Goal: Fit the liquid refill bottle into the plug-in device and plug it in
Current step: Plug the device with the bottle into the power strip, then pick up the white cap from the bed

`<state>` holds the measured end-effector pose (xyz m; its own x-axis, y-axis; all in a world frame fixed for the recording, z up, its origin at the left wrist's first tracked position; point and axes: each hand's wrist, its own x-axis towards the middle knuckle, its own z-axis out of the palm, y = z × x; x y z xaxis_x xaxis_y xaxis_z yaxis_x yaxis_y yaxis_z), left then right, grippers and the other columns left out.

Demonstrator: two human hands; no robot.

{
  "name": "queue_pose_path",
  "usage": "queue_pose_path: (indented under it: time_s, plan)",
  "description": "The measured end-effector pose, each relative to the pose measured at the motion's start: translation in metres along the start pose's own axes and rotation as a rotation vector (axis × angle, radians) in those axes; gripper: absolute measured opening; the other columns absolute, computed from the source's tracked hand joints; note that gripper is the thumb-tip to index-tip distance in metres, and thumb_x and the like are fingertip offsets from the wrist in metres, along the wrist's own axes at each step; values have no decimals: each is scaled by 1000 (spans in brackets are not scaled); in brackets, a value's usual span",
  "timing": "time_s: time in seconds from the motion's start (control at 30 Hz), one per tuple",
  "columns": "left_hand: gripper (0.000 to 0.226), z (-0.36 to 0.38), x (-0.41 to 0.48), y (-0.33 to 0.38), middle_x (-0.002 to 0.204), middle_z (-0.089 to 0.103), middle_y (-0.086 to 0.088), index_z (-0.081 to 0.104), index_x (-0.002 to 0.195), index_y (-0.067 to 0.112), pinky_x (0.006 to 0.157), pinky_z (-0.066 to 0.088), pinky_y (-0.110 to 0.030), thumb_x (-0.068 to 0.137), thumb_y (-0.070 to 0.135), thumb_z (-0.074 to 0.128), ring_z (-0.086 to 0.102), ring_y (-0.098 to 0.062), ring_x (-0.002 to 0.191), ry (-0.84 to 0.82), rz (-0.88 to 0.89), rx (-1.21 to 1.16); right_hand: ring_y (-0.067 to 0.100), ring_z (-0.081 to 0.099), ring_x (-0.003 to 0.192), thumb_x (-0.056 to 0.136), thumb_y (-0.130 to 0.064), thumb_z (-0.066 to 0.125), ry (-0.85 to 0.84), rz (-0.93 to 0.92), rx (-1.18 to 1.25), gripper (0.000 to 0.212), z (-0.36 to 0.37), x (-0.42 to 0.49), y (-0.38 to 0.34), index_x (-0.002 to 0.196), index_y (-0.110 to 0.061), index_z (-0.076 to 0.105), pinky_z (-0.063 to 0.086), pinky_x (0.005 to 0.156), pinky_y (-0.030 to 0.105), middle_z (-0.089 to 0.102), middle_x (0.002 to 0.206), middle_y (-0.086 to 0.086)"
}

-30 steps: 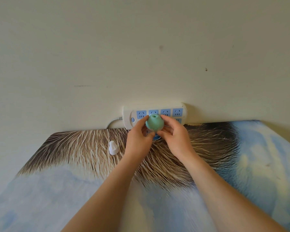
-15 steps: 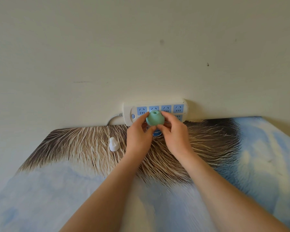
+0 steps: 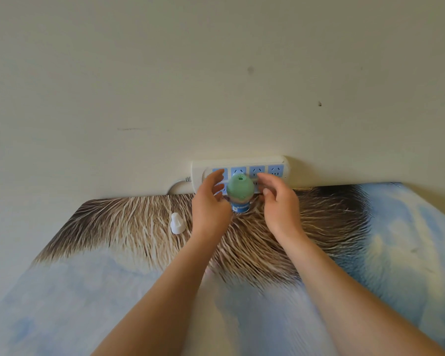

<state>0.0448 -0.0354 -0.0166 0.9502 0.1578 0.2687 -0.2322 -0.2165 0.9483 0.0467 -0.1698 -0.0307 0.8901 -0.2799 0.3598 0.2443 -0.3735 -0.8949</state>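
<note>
The green dome-shaped plug-in device (image 3: 240, 187) sits against the lower row of the white power strip (image 3: 283, 160), which leans on the wall. The refill bottle (image 3: 240, 207) with a blue label hangs under the device. My left hand (image 3: 210, 201) is just left of the device, fingers spread and off it. My right hand (image 3: 278, 204) is just right of it, fingers loosely curled and apart, touching nothing.
A small white bottle cap (image 3: 177, 223) stands on the printed table cover (image 3: 113, 291) left of my left hand. The strip's cable (image 3: 176, 186) runs off to the left along the wall. The wall (image 3: 216, 73) rises directly behind the table.
Both hands held the green device at the strip before; now they have let go and drawn slightly apart. The device stays at the strip on its own.
</note>
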Motion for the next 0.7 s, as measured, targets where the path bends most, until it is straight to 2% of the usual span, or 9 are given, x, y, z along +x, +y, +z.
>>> queue_pose_path:
  time_s: [0.1,0.17,0.23,0.33,0.43,0.47,0.57,0.7]
  plan:
    - [61,-8,-5,16,110,63,15,60,118,27,68,49,-7,77,-15,44,61,12,95,82,51,-8,10,61,106,97,-3,49,114,-57,11,29,-5,-2,-13,118,-15,65,48,93,23,68,117,0]
    - [56,-18,-10,24,111,65,14,62,117,26,65,51,-11,79,-11,45,62,6,96,118,51,-6,9,62,97,95,-4,52,125,-107,32,24,-3,-6,-26,111,-14,66,50,88,23,68,109,-1]
    - [49,-31,-14,27,109,67,14,65,114,26,58,49,-11,81,-6,47,64,2,92,147,46,-17,7,63,94,94,-4,54,89,-168,61,21,3,-14,-40,106,-16,67,50,84,18,69,104,-2]
    - [41,-57,-14,28,105,69,15,67,109,27,58,49,-13,82,0,52,65,-1,83,178,20,37,-4,62,91,92,-4,57,-63,-217,50,22,18,-28,-53,102,-20,68,45,79,6,68,98,-11]
    - [34,-82,-12,23,101,71,12,69,106,26,69,51,-23,82,6,56,65,-4,84,220,-51,118,-12,62,87,90,1,58,-307,-154,16,28,37,-39,-57,103,-21,70,42,78,0,68,96,-16]
    - [32,-88,-12,19,100,71,10,69,105,26,70,51,-25,82,7,56,65,-6,85,228,-81,143,-8,63,89,90,2,57,-355,-131,-5,29,43,-42,-57,104,-20,70,44,81,2,70,98,-11]
    - [29,-100,-14,5,100,71,3,69,106,22,71,47,-29,82,10,57,65,-15,86,195,-180,257,11,64,104,93,-1,54,-399,-61,-83,29,60,-46,-55,113,-16,68,48,94,22,71,113,1]
    - [37,-107,-14,-10,110,70,-3,66,121,16,81,49,-32,84,20,61,65,-23,97,120,-279,414,19,61,114,95,-7,51,-467,55,-176,35,78,-45,-55,128,-13,61,44,95,25,66,127,6]
